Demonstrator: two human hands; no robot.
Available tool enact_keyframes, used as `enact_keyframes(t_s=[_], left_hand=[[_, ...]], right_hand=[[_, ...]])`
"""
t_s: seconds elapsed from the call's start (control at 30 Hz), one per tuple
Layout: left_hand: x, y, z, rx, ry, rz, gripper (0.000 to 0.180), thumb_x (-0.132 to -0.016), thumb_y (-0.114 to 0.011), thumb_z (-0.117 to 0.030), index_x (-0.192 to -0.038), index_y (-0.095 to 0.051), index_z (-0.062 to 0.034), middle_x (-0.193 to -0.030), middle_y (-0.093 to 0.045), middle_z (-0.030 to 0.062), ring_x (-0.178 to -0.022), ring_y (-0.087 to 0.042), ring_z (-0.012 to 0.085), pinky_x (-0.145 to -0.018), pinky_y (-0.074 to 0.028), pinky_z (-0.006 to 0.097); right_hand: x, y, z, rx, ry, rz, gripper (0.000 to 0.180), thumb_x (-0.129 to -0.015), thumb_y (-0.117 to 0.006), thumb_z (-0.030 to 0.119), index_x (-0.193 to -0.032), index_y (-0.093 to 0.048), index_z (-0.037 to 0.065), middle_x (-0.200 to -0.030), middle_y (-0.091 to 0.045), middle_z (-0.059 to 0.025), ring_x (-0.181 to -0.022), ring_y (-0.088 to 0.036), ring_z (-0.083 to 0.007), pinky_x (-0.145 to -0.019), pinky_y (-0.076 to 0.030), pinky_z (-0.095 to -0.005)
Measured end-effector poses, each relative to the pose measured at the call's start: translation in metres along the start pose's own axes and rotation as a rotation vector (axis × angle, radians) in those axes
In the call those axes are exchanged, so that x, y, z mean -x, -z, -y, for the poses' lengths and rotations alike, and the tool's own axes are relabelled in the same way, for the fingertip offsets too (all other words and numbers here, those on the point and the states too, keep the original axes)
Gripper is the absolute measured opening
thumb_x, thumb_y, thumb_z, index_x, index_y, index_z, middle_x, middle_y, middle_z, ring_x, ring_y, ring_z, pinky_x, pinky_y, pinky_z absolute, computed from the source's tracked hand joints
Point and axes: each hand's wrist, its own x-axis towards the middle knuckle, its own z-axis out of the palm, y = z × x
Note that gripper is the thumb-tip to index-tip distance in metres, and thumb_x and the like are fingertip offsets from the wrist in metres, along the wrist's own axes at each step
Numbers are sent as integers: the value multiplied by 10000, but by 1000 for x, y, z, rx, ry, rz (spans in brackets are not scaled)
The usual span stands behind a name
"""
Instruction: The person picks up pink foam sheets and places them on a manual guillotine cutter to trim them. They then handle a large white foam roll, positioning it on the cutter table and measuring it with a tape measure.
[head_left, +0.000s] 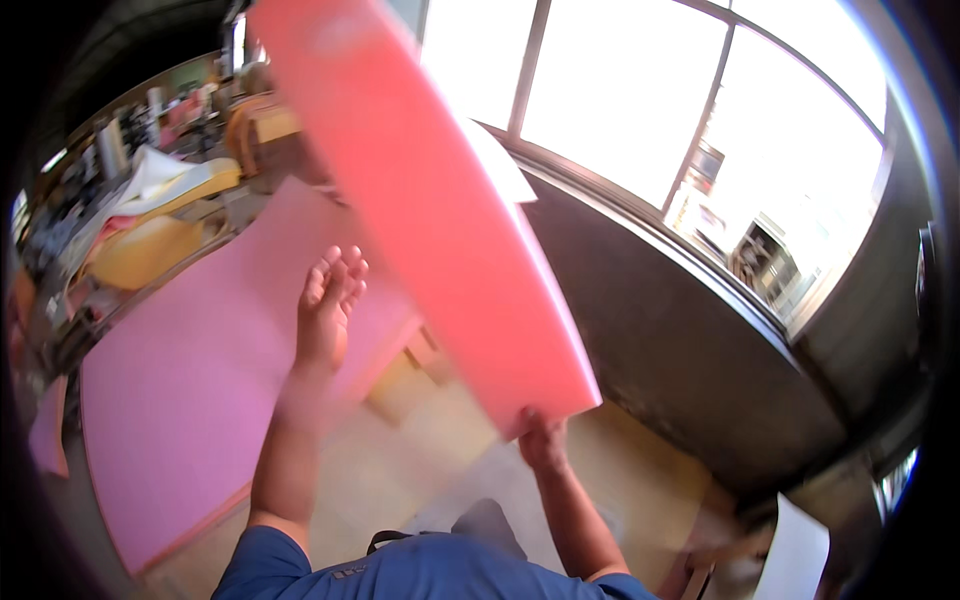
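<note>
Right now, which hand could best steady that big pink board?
Probably the left hand. It is open and free, right beside the tilted pink foam board. The right hand already grips the board's bottom corner, so it cannot shift.

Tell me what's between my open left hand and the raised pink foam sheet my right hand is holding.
Nothing. In the head view the left hand hangs open beside the raised foam sheet, with only the flat pink sheet on the table behind the gap.

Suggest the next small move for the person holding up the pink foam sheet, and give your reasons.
Probably bring the open left hand onto the raised pink foam sheet. Only the right hand grips it, at its bottom corner, and it leans tilted above the flat pink sheet.
</note>
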Motion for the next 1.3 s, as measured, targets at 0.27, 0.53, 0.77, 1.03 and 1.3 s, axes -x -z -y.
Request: enact_keyframes(t_s=[0.27,0.53,0.77,1.03,1.3], left_hand=[[78,153,124,-328,284,-736,305,-903,-662,-177,-1165,-547,-71,-1082,-650,65,-939,-638,161,-815,-495,313],[299,126,93,-391,371,-1754,157,-856,-665,-196,-876,-604,-53,-743,-587,27,-623,-536,109,-565,-457,246],[300,50,114,-590,391,-1746,205,-811,-706,-191,-938,-586,-84,-793,-613,44,-635,-582,148,-594,-505,301],[362,-10,172,-823,627,-1720,278,-791,-736,-221,-945,-596,-38,-758,-643,83,-594,-612,171,-528,-509,315],[425,-19,154,-1151,887,-1545,341,-783,-733,-383,-859,-671,-56,-781,-691,80,-738,-654,205,-700,-524,347]], right_hand=[[-397,-7,13,-160,-46,120,546,-931,-619,216,-1366,-387,-19,-1265,-534,-120,-1152,-556,-262,-984,-474,-410],[-673,29,-80,-388,-203,-20,567,-932,-620,184,-1370,-370,-76,-1198,-558,-166,-1075,-585,-268,-900,-526,-394],[-870,108,-193,-340,-494,-233,655,-842,-733,372,-1333,-482,19,-1255,-531,-180,-1097,-565,-286,-843,-575,-388],[-700,161,-323,67,-377,-359,442,-948,-566,232,-1256,-508,-80,-1215,-571,-282,-986,-657,-355,-774,-593,-332],[-185,162,-331,295,-1250,1351,232,-877,-643,211,-1008,-562,38,-829,-616,-69,-692,-594,-149,-592,-462,-290]])
